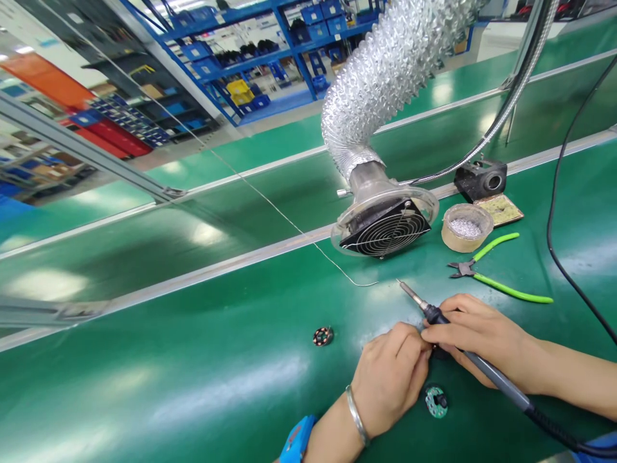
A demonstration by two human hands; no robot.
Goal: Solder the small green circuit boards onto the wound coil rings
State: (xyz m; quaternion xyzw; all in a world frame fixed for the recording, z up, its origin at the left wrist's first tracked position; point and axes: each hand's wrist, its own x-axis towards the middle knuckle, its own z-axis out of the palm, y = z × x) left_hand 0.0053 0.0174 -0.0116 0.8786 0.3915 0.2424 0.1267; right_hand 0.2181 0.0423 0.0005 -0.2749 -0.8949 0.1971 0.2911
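My right hand (491, 337) is closed around a soldering iron (499, 378), whose bare metal tip points up and to the left, away from me. My left hand (388, 379) is closed, its fingertips meeting those of my right hand. Something small and dark is between them, mostly hidden by the fingers. Just below the hands lies a small round green circuit board (436, 402) with a black part on it. To the left of my left hand rests a small ring with copper windings (322, 335). Beyond the iron's tip hangs the free end of a thin solder wire (337, 267).
A fume extractor (385, 235) on a silver flexible duct (366, 96) hangs over the green bench. Green-handled cutters (511, 292), a tub of metal bits (466, 230), a sponge (501, 210) and an iron stand (482, 180) are at the right. A black cable (554, 218) runs along the right side.
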